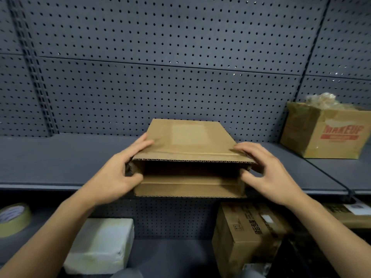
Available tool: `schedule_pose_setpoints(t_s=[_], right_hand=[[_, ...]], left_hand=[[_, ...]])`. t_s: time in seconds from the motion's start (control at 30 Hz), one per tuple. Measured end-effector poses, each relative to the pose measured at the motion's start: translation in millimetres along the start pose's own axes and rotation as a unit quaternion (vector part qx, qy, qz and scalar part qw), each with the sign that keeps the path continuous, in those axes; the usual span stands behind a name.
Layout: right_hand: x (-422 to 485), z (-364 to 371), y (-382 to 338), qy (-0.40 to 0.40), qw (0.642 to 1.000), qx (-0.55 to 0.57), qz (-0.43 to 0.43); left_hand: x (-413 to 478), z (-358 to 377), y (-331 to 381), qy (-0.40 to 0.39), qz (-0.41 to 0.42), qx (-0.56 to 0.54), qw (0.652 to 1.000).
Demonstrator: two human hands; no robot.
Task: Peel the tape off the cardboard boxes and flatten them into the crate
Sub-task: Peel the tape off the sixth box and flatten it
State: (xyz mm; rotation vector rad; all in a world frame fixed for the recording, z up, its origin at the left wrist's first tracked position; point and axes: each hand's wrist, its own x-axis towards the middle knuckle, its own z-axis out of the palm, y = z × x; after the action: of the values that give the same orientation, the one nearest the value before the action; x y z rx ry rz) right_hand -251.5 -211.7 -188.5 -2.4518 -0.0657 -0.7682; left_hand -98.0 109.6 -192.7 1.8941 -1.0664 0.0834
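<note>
The cardboard box [186,141] is resting on the shelf's [60,157] near edge, its open end facing near. The left grip [118,173] is clasping its left side and the right grip [267,171] is pinching its right corner. Flattening is probably starting, and the next move is likely calling for the walls to be pushed sideways.

Tape roll [14,219] cut by left edge, lower box [247,233] print blurred (unreadable)
</note>
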Motion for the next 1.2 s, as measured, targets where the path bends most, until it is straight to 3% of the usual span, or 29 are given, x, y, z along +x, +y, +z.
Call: schedule_pose_setpoints(t_s=[0.2,0.37,0.5,0.63,0.73,0.87,1.03,1.2], right_hand=[[-4.3,-15.2,13.7,-0.061,0.997,0.037,-0.011],[-3.1,-14.2,16.2,-0.055,0.997,0.05,-0.003],[-3.9,-15.1,14.2,-0.068,0.996,0.065,0.003],[4.6,-22.8,15.6,-0.074,0.984,0.163,0.008],[20.3,-24.2,17.0,-0.028,0.962,0.263,0.064],[54.1,-14.3,19.9,0.024,0.951,0.242,0.189],[97.3,0.4,33.9,-0.054,0.91,0.183,0.367],[120.1,6.8,24.1,-0.115,0.892,0.178,0.399]], left_hand=[[2.4,-19.4,-2.5,-0.049,-0.011,-0.007,0.999],[5.7,-20.6,-7.3,-0.051,-0.011,-0.016,0.999],[5.3,-19.5,-8.0,-0.047,-0.025,-0.079,0.995],[7.4,-23.7,-8.2,-0.049,0.021,-0.181,0.982],[21.2,-27.5,-9.3,-0.023,-0.032,-0.299,0.953],[51.4,-23.2,-8.3,0.068,-0.194,-0.223,0.953],[87.0,-10.9,10.0,0.022,-0.349,-0.15,0.925],[103.9,-6.0,14.3,0.0,-0.379,-0.113,0.918]])
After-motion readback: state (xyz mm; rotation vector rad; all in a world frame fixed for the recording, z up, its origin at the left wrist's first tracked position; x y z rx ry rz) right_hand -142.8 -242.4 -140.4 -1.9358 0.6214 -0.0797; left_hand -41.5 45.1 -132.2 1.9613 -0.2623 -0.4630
